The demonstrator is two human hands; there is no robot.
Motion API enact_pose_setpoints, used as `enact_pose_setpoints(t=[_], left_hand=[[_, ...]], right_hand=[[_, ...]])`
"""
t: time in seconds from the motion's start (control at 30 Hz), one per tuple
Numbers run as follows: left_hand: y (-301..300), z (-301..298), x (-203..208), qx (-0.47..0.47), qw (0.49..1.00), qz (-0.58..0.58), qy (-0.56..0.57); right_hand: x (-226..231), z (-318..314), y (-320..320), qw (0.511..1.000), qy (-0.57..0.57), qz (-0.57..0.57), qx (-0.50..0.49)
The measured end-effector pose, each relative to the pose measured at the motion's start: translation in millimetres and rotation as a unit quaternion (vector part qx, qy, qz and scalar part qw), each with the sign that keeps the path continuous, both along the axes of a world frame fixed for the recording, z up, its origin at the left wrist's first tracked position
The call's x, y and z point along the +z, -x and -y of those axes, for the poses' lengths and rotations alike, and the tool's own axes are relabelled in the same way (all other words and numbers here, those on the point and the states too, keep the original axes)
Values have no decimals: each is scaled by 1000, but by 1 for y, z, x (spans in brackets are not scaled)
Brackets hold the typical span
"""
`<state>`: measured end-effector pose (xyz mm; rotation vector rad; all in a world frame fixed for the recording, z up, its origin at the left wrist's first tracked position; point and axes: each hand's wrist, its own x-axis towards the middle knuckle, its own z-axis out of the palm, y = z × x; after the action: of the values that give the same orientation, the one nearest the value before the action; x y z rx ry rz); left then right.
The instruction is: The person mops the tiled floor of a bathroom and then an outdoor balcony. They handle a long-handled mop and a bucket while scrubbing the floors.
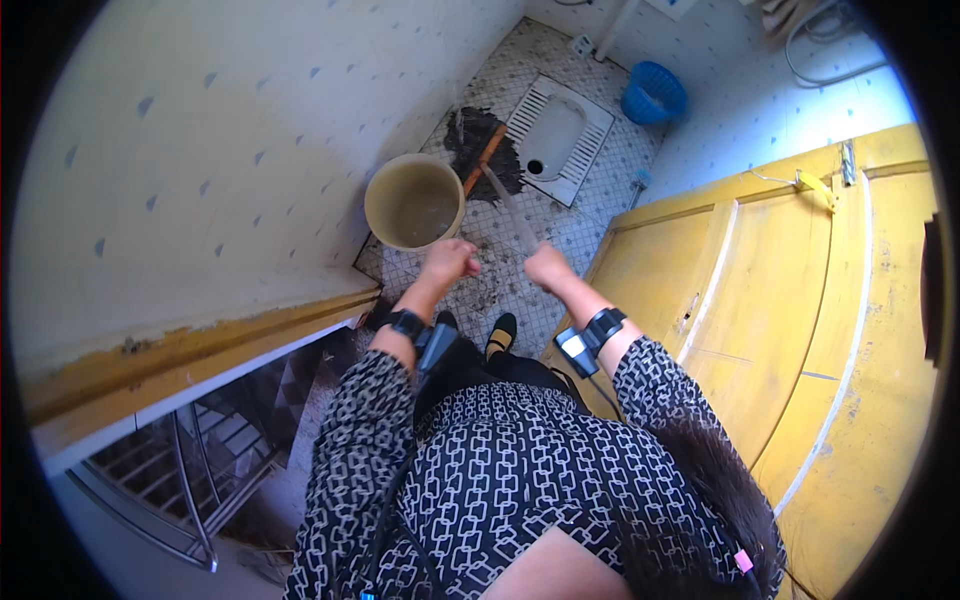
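Note:
My right hand (549, 268) is wrapped round the pale handle of a mop (512, 212), which slants away from me across the floor. At the far end of the handle is an orange-brown bar (486, 160), with dark, wet-looking mop cloth (470, 135) spread flat on the tiles around it. My left hand (450, 261) is curled closed in the air, apart from the handle, and nothing shows in it. Just beyond it, against the left wall, stands a beige bucket (382, 203); what it holds is hard to make out. The dark cloth lies between the bucket and the squat toilet (553, 137).
A blue basket (654, 94) stands by the far right wall. To my right is a yellow wooden door (760, 290). A yellow sill edge (200, 355) and a metal rack (190, 480) are at my left. My shoes (502, 333) stand on the patterned tiles.

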<state>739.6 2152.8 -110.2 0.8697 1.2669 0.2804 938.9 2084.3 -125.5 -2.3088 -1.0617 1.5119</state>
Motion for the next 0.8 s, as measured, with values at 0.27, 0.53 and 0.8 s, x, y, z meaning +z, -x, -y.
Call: enact_pose_setpoints(t=[0.27,0.53,0.8], left_hand=[[-127,-10,-118,41,955,12,294],[-102,-8,-242,130,947,-11,295],[-108,52,-139,100,966,-47,234]], right_hand=[[23,46,18,994,23,82,73],[-30,103,50,990,-32,138,11],[-50,204,99,970,-156,125,-136]])
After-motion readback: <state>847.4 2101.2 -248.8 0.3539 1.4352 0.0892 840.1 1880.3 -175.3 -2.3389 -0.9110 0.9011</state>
